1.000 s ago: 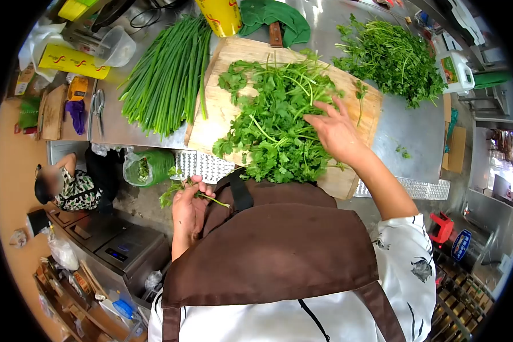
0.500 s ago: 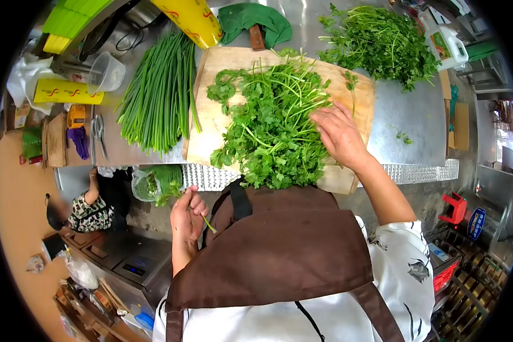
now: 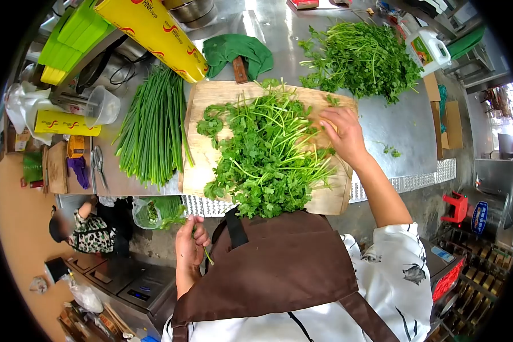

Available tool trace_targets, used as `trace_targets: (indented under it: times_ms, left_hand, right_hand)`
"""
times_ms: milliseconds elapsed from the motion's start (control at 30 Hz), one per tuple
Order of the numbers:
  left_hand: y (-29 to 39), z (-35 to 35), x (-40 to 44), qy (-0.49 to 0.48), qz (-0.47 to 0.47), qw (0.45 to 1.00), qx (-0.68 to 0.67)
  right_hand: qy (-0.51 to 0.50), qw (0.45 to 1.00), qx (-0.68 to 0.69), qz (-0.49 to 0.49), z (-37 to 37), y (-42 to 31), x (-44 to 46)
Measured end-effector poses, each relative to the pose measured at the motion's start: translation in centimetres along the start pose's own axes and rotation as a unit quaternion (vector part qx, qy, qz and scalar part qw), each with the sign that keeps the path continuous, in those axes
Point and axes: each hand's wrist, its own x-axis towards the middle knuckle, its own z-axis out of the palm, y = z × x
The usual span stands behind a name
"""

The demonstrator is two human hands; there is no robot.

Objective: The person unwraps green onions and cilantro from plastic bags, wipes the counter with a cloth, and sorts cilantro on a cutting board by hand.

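Observation:
A loose pile of cilantro (image 3: 262, 151) covers the middle of a wooden cutting board (image 3: 208, 94), leaves toward me, stems up and right. My left hand (image 3: 191, 242) is in front of my apron, closed on a cilantro sprig (image 3: 209, 256) whose stem sticks out below the fingers. My right hand (image 3: 346, 134) is over the right side of the board beside the stems, thumb apart from the bent fingers. Just above its fingers lies a small cilantro sprig (image 3: 332, 101); whether the fingertips touch it is hidden.
Long green chives (image 3: 154, 128) lie left of the board, and more cilantro (image 3: 365, 60) at upper right. A green cloth (image 3: 239, 51) with a wooden handle (image 3: 240, 69) sits behind the board. A bag-lined bin (image 3: 148, 212) is below the table edge. Another person (image 3: 94, 228) is at left.
My right hand has shifted up the board, away from the pile's stems toward the loose sprig. My left hand still holds its sprig near the bin. The camera view has tilted.

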Motion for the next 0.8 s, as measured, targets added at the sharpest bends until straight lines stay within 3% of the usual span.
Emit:
trace_targets:
  times_ms: [200,267,400,433,500,533,567,600,633,800]
  left_hand:
    - [-0.1,2.5,-0.5,0.007,-0.033,0.999,0.028]
    - [0.0,2.7,-0.7,-0.017,-0.022,0.999,0.023]
    - [0.5,1.9,-1.3,0.013,0.018,1.0,0.01]
    - [0.6,1.4,-1.4,0.011,0.019,1.0,-0.01]
    - [0.5,0.8,-0.9,0.024,0.016,0.999,-0.027]
    - [0.4,0.8,-0.6,0.024,0.017,0.999,-0.035]
    - [0.3,1.0,-0.5,0.019,0.014,0.999,-0.036]
    - [0.5,1.2,-0.3,0.008,0.014,0.999,-0.047]
    - [0.9,1.5,-0.1,-0.002,0.017,0.998,-0.057]
    - [2.5,3.0,0.3,-0.077,0.02,0.995,-0.065]
  right_hand:
    - [0.003,0.999,0.004,-0.049,6.6,-3.6,8.0]
    - [-0.069,0.989,-0.125,-0.031,10.0,-2.8,9.9]
    - [-0.199,0.967,-0.158,-0.003,9.2,-2.3,11.9]
    - [-0.171,0.984,-0.028,0.045,7.3,-2.7,12.0]
    - [-0.104,0.965,0.22,0.102,5.3,-2.1,11.8]
    - [-0.105,0.966,0.213,0.103,4.8,-2.0,11.6]
    - [-0.098,0.943,0.263,0.177,3.9,-1.9,11.3]
    - [-0.087,0.913,0.313,0.247,2.8,-2.6,11.3]
    - [-0.083,0.873,0.417,0.241,1.7,-2.5,11.1]
    - [-0.058,0.88,0.401,0.249,0.6,-3.4,9.8]
